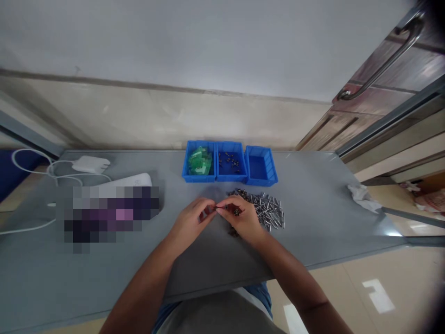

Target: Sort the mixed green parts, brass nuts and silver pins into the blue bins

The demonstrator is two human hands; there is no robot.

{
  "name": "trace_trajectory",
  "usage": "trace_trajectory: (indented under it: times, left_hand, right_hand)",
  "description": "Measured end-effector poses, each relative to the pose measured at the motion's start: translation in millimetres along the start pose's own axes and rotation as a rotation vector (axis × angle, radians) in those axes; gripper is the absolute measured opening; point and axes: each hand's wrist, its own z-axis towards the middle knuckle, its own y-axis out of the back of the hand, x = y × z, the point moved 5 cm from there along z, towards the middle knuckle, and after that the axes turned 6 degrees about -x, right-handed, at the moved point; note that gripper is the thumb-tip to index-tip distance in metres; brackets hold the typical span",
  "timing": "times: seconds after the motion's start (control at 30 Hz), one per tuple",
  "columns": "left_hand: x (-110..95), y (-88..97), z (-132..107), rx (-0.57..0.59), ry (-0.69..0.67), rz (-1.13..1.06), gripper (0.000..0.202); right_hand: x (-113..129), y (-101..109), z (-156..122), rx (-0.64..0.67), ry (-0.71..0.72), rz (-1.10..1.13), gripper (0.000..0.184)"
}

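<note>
Over the middle of the grey table, my left hand [194,217] and my right hand [243,218] meet at the fingertips. Both pinch something small and dark, too tiny to name. A small metal piece [237,212] also shows against the palm side of my right hand. Beside and partly under that hand lies a pile of silvery metal pins [269,211], with darker brassy small parts [239,192] at its left edge. Just beyond are three blue bins: one with green pieces [200,161], a middle bin [231,177] with several small metal parts, and a right bin [261,181].
A white power strip [141,180], a white adapter [91,164] and looping cables [52,167] occupy the left side, near a blurred-out patch [111,215]. Crumpled white paper [363,197] rests at the right edge. A wall [194,111] stands behind the table [313,204].
</note>
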Motion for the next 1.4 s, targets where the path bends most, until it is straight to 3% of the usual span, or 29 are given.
trace_trajectory:
  times: [0.13, 0.33, 0.43, 0.5, 0.63, 0.7, 0.87, 1.17, 1.27, 1.4]
  left_hand:
    - [-1, 0.1, 0, 0.005, -0.006, -0.042, 0.008]
    - [1, 2.6, 1, -0.005, 0.036, -0.078, 0.015]
    - [1, 3.6, 1, -0.010, 0.027, -0.064, 0.015]
    - [1, 4.4, 1, -0.009, 0.039, -0.048, 0.014]
    - [3, 5.3, 0, 0.002, 0.077, 0.009, 0.013]
    - [3, 5.0, 0, -0.002, 0.072, 0.017, 0.013]
    - [5, 1.5, -1, 0.011, 0.065, 0.015, 0.014]
    - [5, -1.2, -1, 0.047, 0.075, 0.023, 0.014]
    - [6, -1.9, -2, 0.040, 0.067, 0.023, 0.015]
    - [2, -3.4, -2, 0.059, 0.061, -0.017, 0.016]
  right_hand:
    - [13, 4, -3, -0.036, 0.067, -0.089, 0.005]
    - [66, 43, 10, -0.459, 0.263, -0.260, 0.008]
    - [65, 48, 28, -0.519, 0.263, -0.371, 0.015]
    - [50, 41, 35, -0.449, 0.232, -0.459, 0.017]
    - [11, 9, 22, -0.004, 0.127, -0.673, 0.012]
    - [-1, -1, 10, 0.142, 0.088, -0.789, 0.017]
    - [-6, -6, 4, 0.200, 0.059, -0.896, 0.013]
    - [-12, -2, 7, 0.063, 0.057, -0.702, 0.013]
    - [-10, 5, 9, -0.032, 0.006, -0.411, 0.012]
    - [-12, 4, 7, 0.029, -0.222, 0.088, 0.015]
